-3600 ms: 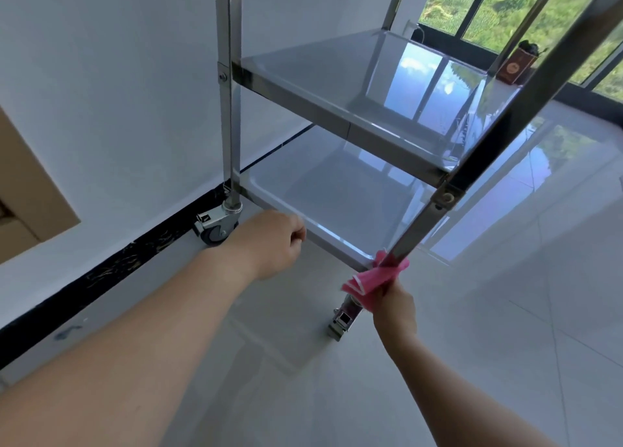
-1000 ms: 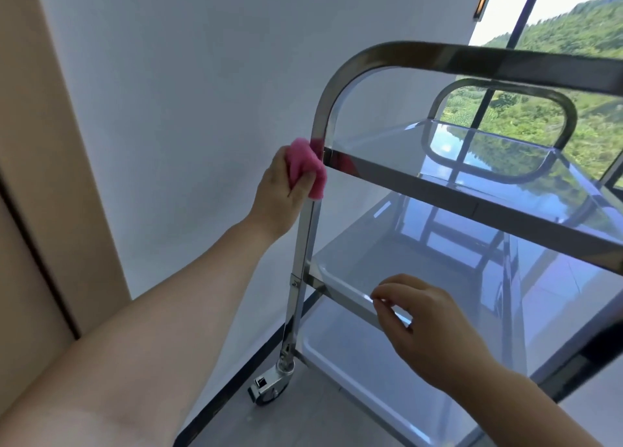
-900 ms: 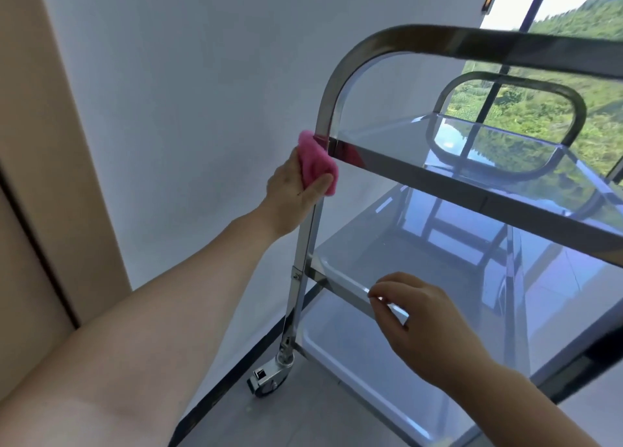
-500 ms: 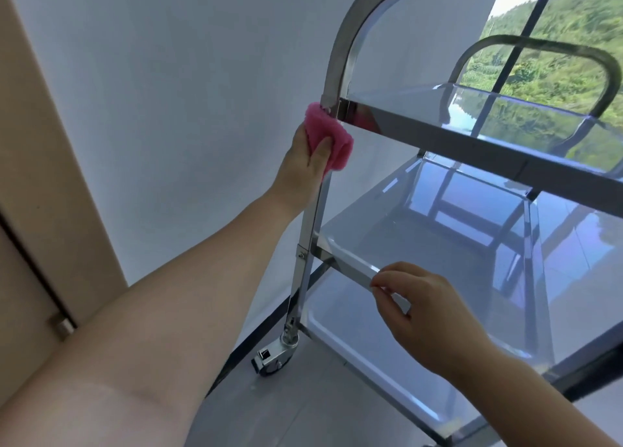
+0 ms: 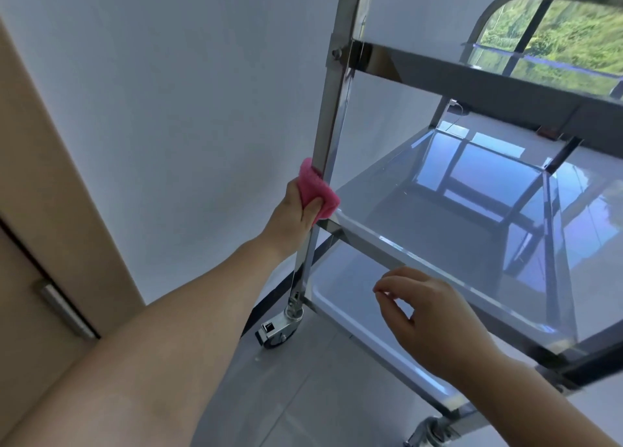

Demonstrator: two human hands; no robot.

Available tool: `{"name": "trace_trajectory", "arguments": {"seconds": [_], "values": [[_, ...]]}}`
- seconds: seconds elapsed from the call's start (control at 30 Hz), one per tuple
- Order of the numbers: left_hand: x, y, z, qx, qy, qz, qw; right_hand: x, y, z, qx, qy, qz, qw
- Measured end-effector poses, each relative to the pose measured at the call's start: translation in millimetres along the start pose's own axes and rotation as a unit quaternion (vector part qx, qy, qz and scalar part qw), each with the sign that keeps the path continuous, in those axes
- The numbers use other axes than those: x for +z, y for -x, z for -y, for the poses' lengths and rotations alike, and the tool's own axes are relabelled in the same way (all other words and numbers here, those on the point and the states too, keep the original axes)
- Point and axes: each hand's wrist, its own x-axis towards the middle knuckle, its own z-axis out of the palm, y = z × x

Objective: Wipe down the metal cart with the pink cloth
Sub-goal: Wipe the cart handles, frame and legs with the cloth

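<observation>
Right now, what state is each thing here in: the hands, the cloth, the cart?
pink cloth: bunched, pressed against the cart's upright post.
left hand: grips the cloth.
right hand: loosely curled, holds nothing, near the middle shelf's edge.
metal cart: upright, shelves bare and shiny.
caster: resting on the floor.

left hand [image 5: 294,210] grips pink cloth [image 5: 318,192] | on cart post [image 5: 332,116]

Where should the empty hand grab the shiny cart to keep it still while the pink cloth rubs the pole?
Probably the front rail of the middle shelf, just above the right hand. It is a thin straight bar with open space under it, so fingers can curl round it from the front. That spot stays clear of the left hand wrapping the pink cloth round the upright post.
</observation>
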Motion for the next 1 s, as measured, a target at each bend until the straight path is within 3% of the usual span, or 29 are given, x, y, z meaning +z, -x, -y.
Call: {"name": "trace_trajectory", "arguments": {"seconds": [0.33, 0.5, 0.6, 1.0], "values": [[-19, 47, 53, -0.039, -0.035, -0.065, 0.997, 16, 0, -7, 0.002, -0.004, 0.010, 1.000], [1, 43, 69, -0.065, -0.030, 0.033, 0.997, 32, 3, -16, 0.003, -0.007, 0.025, 1.000], [16, 33, 73, -0.053, -0.022, 0.054, 0.997, 41, 0, -26, 0.004, -0.003, 0.029, 1.000], [54, 48, 127, -0.027, -0.033, -0.037, 0.998, 104, -7, -62, 0.035, -0.015, 0.054, 0.998]]}}
